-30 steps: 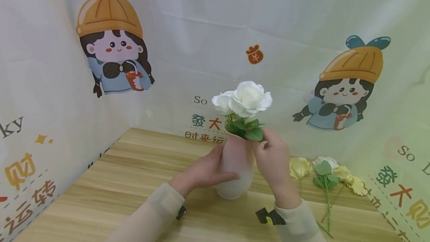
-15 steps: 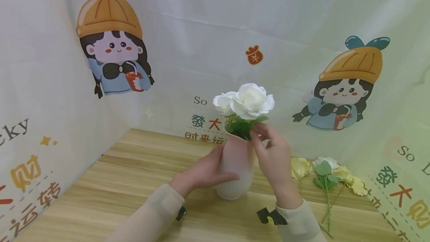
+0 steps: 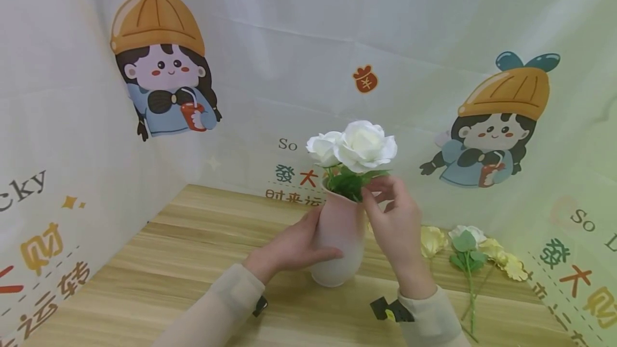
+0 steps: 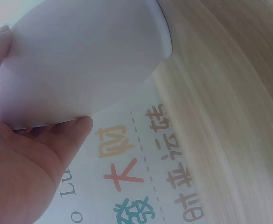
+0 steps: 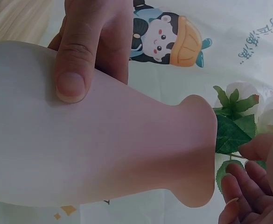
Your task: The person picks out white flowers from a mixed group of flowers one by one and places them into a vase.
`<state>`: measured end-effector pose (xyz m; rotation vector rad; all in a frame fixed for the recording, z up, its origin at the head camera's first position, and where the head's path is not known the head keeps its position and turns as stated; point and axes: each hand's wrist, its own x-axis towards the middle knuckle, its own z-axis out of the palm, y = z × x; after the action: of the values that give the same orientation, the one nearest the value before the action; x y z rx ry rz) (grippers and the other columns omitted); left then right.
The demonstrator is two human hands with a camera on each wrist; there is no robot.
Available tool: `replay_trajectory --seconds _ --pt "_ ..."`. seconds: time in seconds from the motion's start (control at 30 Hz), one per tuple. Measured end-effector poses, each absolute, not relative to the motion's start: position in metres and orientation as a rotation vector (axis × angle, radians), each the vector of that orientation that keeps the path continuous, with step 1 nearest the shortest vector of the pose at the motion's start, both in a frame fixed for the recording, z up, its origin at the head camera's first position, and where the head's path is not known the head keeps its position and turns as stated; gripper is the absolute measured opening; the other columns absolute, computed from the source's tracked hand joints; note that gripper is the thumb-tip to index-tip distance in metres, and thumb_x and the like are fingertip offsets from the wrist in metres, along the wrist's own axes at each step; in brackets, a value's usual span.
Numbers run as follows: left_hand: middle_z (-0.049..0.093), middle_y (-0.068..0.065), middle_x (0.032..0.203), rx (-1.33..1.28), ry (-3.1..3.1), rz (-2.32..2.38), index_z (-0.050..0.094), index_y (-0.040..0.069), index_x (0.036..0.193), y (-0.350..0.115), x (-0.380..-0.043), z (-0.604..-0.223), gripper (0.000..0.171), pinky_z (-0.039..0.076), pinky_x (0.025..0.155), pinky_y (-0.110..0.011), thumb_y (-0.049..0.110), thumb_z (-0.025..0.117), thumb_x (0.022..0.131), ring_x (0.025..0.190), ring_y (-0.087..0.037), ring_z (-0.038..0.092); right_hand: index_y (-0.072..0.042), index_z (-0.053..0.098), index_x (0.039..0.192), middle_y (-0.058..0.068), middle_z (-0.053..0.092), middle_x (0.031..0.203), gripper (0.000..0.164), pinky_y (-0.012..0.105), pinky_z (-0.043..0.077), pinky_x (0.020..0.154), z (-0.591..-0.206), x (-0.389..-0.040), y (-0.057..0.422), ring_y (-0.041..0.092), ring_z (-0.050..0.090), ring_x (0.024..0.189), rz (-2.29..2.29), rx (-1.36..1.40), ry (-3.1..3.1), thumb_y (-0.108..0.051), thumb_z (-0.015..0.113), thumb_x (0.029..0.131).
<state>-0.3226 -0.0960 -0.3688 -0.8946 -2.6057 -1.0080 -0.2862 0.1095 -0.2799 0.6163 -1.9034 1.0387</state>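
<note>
A vase (image 3: 337, 234), pink at the top and white below, stands on the wooden table. My left hand (image 3: 294, 242) grips its left side, thumb across the front; in the left wrist view this hand (image 4: 24, 172) lies around the vase wall. Two white roses (image 3: 367, 146) rise from the flared mouth, with green leaves (image 3: 346, 182) at the rim. At the right of the rim, my right hand (image 3: 395, 224) pinches the greenery of a rose; thumb and fingers (image 5: 255, 148) meet a thin leaf stalk in the right wrist view. The stems inside the vase are hidden.
Several loose flowers lie at the right of the table: a white rose (image 3: 468, 234) with a green stem, and yellow blooms (image 3: 512, 265) beside it. A printed cloth (image 3: 270, 68) hangs behind and around the wooden table (image 3: 202, 229).
The right hand has shifted its fingers at the rim, from behind the leaf to its front, and moved slightly right. The larger rose has tipped a little rightward. The left hand stays on the vase.
</note>
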Motion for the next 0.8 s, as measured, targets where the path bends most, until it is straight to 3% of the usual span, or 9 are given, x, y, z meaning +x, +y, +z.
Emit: replay_trajectory --seconds 0.37,0.57,0.8 --pt "0.043 -0.007 0.136 -0.897 -2.611 -1.011 0.016 0.005 0.152 -0.0954 -0.3226 -0.3685 0.108 0.047 0.097 -0.038 0.064 0.072 0.081 0.113 -0.014 0.049 -0.006 0.063 0.104 -0.001 0.068 0.093 0.018 0.026 0.044 0.054 -0.2803 -0.2884 0.1135 0.009 0.061 0.075 1.027 0.619 -1.905 -0.007 0.073 0.088" --pt "0.044 -0.006 0.134 -0.900 -2.607 -1.028 0.016 0.006 0.153 -0.0947 -0.3238 -0.3691 0.108 0.047 0.097 -0.038 0.065 0.072 0.080 0.112 -0.013 0.050 -0.006 0.064 0.103 -0.001 0.068 0.094 0.017 0.034 0.047 0.054 -0.2816 -0.2905 0.1152 0.008 0.061 0.075 1.024 0.628 -1.899 -0.006 0.072 0.088" --pt "0.045 -0.007 0.133 -0.905 -2.602 -1.038 0.016 0.006 0.152 -0.0952 -0.3231 -0.3682 0.108 0.048 0.096 -0.040 0.063 0.073 0.080 0.111 -0.014 0.050 -0.005 0.064 0.102 0.000 0.069 0.093 0.016 0.031 0.046 0.053 -0.2810 -0.2905 0.1150 0.009 0.061 0.075 1.018 0.624 -1.899 -0.006 0.072 0.088"
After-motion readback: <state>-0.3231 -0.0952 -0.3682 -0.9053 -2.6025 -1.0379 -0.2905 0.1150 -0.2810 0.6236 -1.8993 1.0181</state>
